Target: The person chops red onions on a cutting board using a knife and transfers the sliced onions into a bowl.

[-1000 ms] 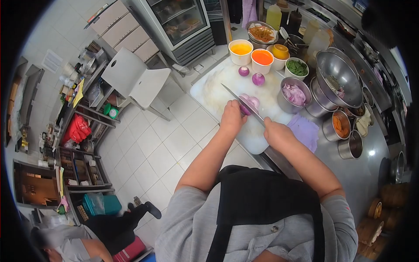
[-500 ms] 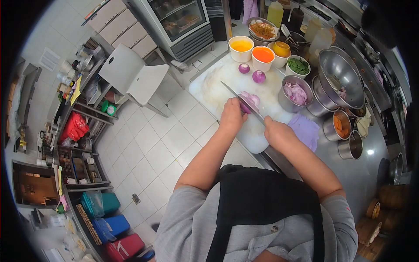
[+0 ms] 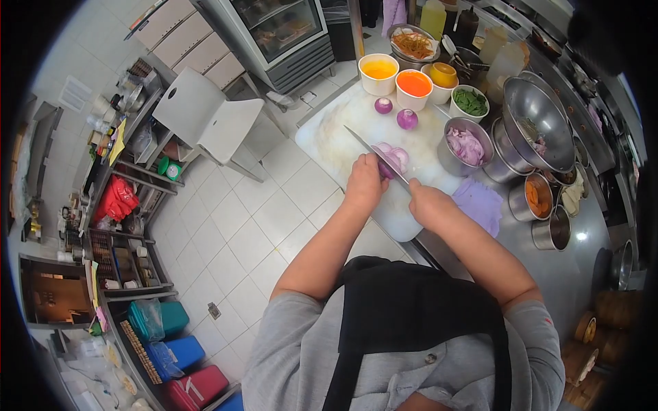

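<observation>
My right hand [image 3: 430, 204] grips the handle of a long kitchen knife [image 3: 367, 146], its blade pointing up and left across a red onion. Fingers curled, my left hand [image 3: 366, 182] holds the purple onion piece [image 3: 385, 169] against the white cutting board [image 3: 329, 140]. Pale onion slices [image 3: 397, 155] lie on the far side of the blade. Farther up the board sit two red onions, one on the left [image 3: 383, 105] and one on the right [image 3: 407, 120]. A metal pot [image 3: 452, 162] of sliced onion stands right of the blade.
At the board's far end are a tub of yellow liquid [image 3: 378, 71], a tub of orange liquid [image 3: 414, 86] and a bowl of green leaves [image 3: 469, 103]. A purple cloth [image 3: 480, 205] lies beside the board. Steel bowls [image 3: 538, 103] and a carrot pot [image 3: 537, 195] stand at right.
My right hand and the knife have shifted slightly left and up. My left hand stays on the onion in nearly the same place.
</observation>
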The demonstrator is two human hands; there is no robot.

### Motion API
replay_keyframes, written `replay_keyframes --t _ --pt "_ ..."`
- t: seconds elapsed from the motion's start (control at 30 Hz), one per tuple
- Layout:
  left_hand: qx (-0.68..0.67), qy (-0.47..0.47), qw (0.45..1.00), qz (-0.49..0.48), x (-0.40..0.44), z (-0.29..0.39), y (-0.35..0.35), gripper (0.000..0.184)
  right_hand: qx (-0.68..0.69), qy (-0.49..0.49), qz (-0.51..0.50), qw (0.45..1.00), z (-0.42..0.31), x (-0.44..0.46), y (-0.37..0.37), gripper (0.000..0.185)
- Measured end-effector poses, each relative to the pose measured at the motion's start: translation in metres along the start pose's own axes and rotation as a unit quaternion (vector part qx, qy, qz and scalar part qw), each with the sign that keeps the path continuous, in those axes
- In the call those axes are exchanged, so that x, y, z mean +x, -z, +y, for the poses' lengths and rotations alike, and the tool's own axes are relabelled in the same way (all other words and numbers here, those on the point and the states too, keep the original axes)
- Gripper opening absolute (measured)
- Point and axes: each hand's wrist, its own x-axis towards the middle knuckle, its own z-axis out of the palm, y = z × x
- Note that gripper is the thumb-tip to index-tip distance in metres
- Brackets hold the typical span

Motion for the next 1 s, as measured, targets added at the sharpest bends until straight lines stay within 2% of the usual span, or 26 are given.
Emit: replay_keyframes --t 0.07,0.2,0.37,1.0 --pt "-0.01 0.021 1.0 -0.015 0.0 0.002 0.001 0.051 0.009 0.009 0.03 0.999 0.006 0.011 -0.015 0.024" --pt "-0.005 -0.003 1.0 0.0 0.0 0.001 0.002 0.05 0.015 0.021 0.039 0.999 0.007 0.018 -0.015 0.023" --pt "-0.006 0.014 1.0 -0.017 0.0 0.002 0.004 0.05 0.023 0.027 0.084 0.996 0.009 -0.002 -0.009 0.02" --pt "-0.029 0.013 0.999 -0.019 0.001 -0.003 0.003 0.052 0.007 0.021 0.064 0.998 0.007 -0.015 -0.007 0.018"
